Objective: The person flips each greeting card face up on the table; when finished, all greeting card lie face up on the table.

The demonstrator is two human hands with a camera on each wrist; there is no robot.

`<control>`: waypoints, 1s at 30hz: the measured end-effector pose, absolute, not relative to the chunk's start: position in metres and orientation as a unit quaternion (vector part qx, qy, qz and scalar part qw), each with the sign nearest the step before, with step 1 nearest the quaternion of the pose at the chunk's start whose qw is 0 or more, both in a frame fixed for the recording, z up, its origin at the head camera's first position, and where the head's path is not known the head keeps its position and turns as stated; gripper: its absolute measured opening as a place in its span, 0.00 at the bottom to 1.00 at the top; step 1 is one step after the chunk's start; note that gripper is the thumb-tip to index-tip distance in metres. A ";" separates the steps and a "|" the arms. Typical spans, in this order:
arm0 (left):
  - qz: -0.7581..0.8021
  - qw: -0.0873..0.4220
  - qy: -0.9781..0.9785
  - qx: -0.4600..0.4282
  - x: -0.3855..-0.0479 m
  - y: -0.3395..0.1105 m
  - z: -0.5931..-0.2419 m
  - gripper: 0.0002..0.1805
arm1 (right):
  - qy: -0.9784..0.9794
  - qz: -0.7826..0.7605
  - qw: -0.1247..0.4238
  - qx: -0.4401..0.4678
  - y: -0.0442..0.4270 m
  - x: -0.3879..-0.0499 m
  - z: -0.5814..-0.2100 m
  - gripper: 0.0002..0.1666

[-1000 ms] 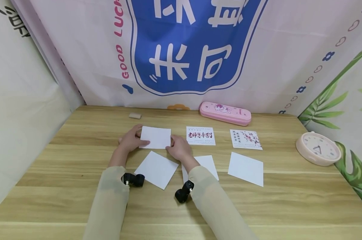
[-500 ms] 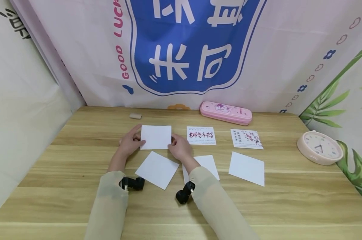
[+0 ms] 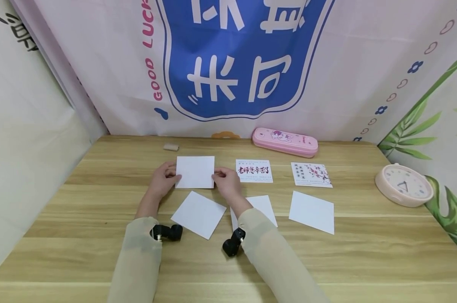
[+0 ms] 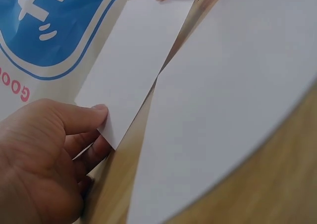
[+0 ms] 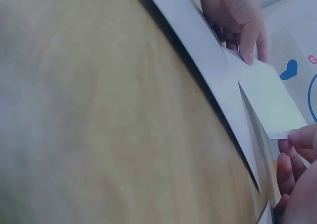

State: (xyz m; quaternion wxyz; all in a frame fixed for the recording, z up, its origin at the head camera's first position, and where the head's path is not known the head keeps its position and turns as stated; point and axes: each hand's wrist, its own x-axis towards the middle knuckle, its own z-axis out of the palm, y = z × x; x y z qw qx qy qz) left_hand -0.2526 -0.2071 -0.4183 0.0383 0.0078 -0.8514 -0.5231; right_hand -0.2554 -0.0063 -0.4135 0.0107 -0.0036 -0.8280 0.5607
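Note:
A blank white card [image 3: 195,172] is held between my two hands above the far left of the table, its plain face toward me. My left hand [image 3: 162,182] pinches its left edge, thumb on the front and fingers behind. At the right edge, my right hand [image 3: 228,184] pinches it the same way. In the left wrist view the card [image 4: 133,50] tilts up off the wood, with the left hand [image 4: 49,159] at its lower corner. Just below it in the head view lies another white card [image 3: 199,215], turned at an angle.
Another white card [image 3: 264,209] lies partly under my right wrist, and one more [image 3: 311,212] lies to its right. Behind them are a card with red lettering [image 3: 254,171] and a blossom-printed card [image 3: 311,174]. A pink pencil case [image 3: 285,142], an eraser-like block [image 3: 171,147] and a clock [image 3: 404,185] stand around.
Both hands have shifted the held card slightly up and left, and it appears raised more toward me. My right thumb now lies on its front edge. The other cards stay put.

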 end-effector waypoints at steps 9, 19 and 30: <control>-0.565 0.079 -0.820 0.046 -0.252 -0.205 -0.417 0.14 | -0.746 0.665 0.015 -0.036 -0.006 -0.257 -0.411 0.07; -0.678 0.098 -0.726 0.066 -0.252 -0.205 -0.415 0.11 | -0.653 0.756 -0.018 -0.035 -0.007 -0.257 -0.411 0.09; -0.711 0.081 -0.695 0.062 -0.249 -0.206 -0.414 0.19 | -0.653 0.753 -0.059 -0.063 -0.006 -0.256 -0.411 0.14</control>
